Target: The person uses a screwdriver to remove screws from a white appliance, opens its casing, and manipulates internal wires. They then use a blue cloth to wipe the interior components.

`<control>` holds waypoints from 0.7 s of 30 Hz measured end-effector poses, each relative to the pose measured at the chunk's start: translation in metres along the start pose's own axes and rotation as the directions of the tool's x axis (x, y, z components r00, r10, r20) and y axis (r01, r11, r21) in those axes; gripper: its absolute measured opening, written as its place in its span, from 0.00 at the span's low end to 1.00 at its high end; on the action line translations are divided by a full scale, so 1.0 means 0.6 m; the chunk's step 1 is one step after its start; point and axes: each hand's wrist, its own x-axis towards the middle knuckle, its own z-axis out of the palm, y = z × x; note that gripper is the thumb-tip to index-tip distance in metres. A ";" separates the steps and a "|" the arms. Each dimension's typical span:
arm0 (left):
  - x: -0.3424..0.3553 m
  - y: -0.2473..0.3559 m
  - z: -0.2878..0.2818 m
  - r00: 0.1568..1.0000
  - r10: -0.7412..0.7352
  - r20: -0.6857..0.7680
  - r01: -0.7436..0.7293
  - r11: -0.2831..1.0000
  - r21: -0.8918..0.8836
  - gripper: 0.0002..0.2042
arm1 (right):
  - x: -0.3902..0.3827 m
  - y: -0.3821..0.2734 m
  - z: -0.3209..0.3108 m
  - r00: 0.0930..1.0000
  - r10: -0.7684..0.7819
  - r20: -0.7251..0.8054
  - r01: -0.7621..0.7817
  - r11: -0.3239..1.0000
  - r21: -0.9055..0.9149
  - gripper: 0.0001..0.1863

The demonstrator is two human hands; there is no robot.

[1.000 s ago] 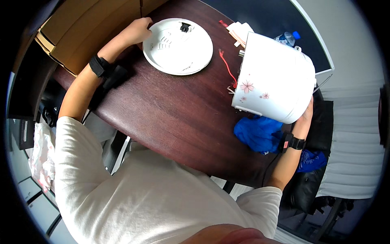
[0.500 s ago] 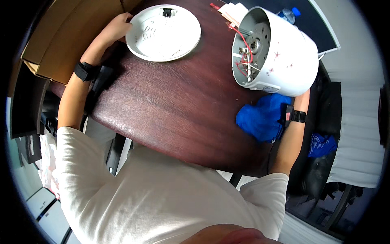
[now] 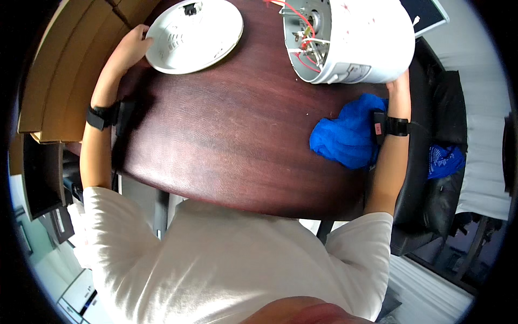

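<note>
A round white plastic base cover (image 3: 202, 46) with vent slots and a small black socket lies at the table's far left. My left hand (image 3: 132, 49) is closed on its left rim. At the far right a white rice cooker body (image 3: 369, 46) rests on its side, its open underside facing left. Red and white wires (image 3: 308, 46) and metal parts show inside it. My right hand (image 3: 399, 86) presses against the body's near right end; its fingers are hidden behind the shell. A crumpled blue cloth (image 3: 348, 135) lies beside my right wrist.
Cardboard boxes (image 3: 70, 75) stand along the left side of the dark red-brown table (image 3: 226, 146). Black straps with small devices are on both wrists. A black padded seat (image 3: 445, 108) with another blue cloth (image 3: 445, 161) is at the right.
The view has shifted, so the table things sit higher in it. The rice cooker body has turned slightly, showing more of its label. Both hands stay at the same things.
</note>
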 end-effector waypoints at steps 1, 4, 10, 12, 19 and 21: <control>-0.008 0.011 -0.006 1.000 0.015 -0.007 -0.015 1.000 -0.001 0.23 | -0.005 0.003 0.004 1.000 -0.023 -0.002 0.023 0.999 -0.037 0.22; -0.041 0.083 -0.022 0.985 -0.172 0.014 0.172 0.985 -0.008 0.24 | -0.010 0.003 0.002 0.997 -0.067 0.030 0.069 0.995 -0.065 0.21; -0.031 0.080 -0.014 0.999 0.034 0.010 -0.035 0.982 0.185 0.25 | 0.011 0.027 -0.002 0.992 -0.062 0.109 0.067 0.997 -0.040 0.23; -0.036 0.089 -0.010 1.000 0.017 -0.009 -0.015 0.977 0.214 0.26 | 0.011 0.030 -0.003 0.992 -0.068 0.102 0.073 0.996 -0.046 0.24; -0.057 0.132 0.000 0.998 0.024 -0.057 -0.003 0.940 0.341 0.27 | -0.007 0.004 -0.006 0.993 -0.100 0.061 0.108 0.982 -0.154 0.21; -0.067 0.156 0.002 0.992 0.116 -0.056 -0.089 0.932 0.352 0.26 | -0.008 -0.004 -0.015 0.991 -0.126 0.044 0.132 0.972 -0.197 0.18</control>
